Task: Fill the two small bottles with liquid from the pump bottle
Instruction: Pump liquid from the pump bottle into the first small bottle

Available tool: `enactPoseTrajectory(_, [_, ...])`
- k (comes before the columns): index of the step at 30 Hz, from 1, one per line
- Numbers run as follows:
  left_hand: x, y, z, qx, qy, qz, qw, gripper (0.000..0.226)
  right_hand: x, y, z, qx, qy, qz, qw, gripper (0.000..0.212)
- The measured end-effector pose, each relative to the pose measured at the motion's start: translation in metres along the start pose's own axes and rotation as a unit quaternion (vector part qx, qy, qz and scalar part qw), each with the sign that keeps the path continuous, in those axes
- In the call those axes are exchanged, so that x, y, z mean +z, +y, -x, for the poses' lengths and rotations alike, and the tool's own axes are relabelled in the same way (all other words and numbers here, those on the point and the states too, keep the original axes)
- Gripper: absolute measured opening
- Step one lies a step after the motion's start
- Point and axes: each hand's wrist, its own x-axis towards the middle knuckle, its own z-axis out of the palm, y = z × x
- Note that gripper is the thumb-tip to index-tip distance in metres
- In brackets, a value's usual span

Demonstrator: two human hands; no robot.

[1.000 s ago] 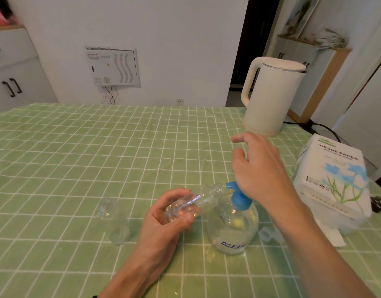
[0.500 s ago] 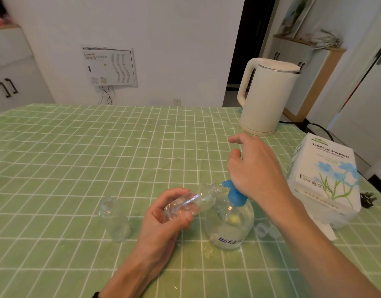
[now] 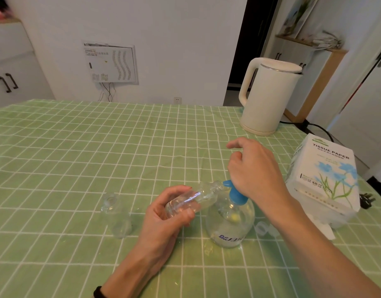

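A clear round pump bottle (image 3: pixel 229 224) with a blue pump head (image 3: pixel 234 191) stands on the green checked tablecloth. My right hand (image 3: pixel 254 168) rests on top of the pump head, palm down. My left hand (image 3: pixel 166 216) holds a small clear bottle (image 3: pixel 191 200) tilted nearly on its side, its open mouth right at the blue nozzle. A second small clear bottle (image 3: pixel 116 215) stands upright and open to the left, apart from both hands.
A white electric kettle (image 3: pixel 269 95) stands at the back right. A tissue paper pack (image 3: pixel 323 179) lies right of the pump bottle. Two clear caps (image 3: pixel 264 230) lie between them. A black plug (image 3: pixel 366 200) sits at the table's right edge.
The hands and bottles keep the same pose; the pump head looks slightly lower under my right hand. The camera has shifted a little.
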Motion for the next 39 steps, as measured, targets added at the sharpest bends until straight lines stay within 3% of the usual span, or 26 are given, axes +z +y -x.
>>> enactPoseTrajectory(17, [-0.0008,-0.0011,-0.0019,0.007,-0.011,0.009,1.000,0.041,0.0046,0.0057,-0.0024,-0.007,-0.020,0.016,1.000,0.037])
enactPoseTrajectory(26, [-0.0037,-0.0021,-0.0016,0.003,-0.008,-0.016,1.000,0.043,-0.0023,0.0008,-0.0029,-0.022,0.017,0.017,0.999,0.035])
enactPoseTrajectory(39, [-0.0009,-0.0016,-0.0037,0.018,-0.017,-0.018,1.000,0.043,0.0046,0.0027,-0.0008,-0.002,-0.018,0.023,1.000,0.038])
